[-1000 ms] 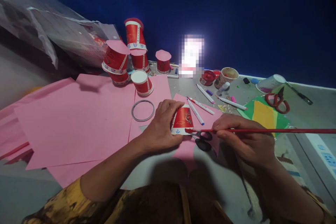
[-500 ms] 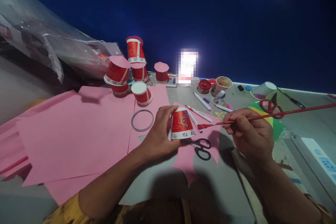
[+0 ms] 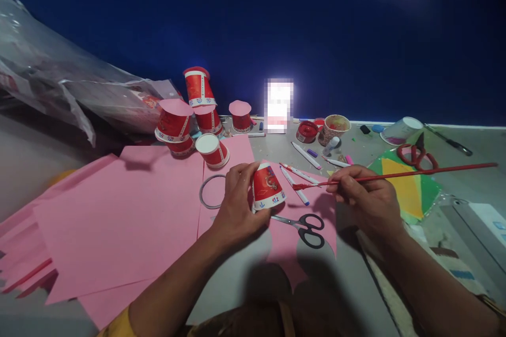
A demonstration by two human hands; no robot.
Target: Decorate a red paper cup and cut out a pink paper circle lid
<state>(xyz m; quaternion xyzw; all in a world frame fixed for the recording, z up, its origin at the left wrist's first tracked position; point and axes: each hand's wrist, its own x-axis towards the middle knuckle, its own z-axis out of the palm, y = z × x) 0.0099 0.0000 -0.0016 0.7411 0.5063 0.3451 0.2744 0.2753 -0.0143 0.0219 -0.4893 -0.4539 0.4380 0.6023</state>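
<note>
A red paper cup (image 3: pixel 269 187), turned bottom up and slightly tilted, is held by my left hand (image 3: pixel 240 202), its fingers wrapped round the cup's left side. My right hand (image 3: pixel 367 197) pinches a long red paintbrush (image 3: pixel 395 175). Its red, paint-coated tip lies just right of the cup, apart from it by a small gap. Black-handled scissors (image 3: pixel 310 230) rest on cut pink paper (image 3: pixel 284 253) below the cup. Two white markers (image 3: pixel 294 185) lie beyond the brush tip.
Stacked red cups (image 3: pixel 200 87) with pink discs stand at the back left, near large pink sheets (image 3: pixel 118 221). A red paint jar (image 3: pixel 307 131), a stained cup (image 3: pixel 336 129), red scissors (image 3: pixel 417 155) and a power strip (image 3: pixel 486 226) are to the right.
The camera view has shifted a little. My left hand and the cup have moved slightly left, the cup tilting more. My right hand has brought the brush left with it.
</note>
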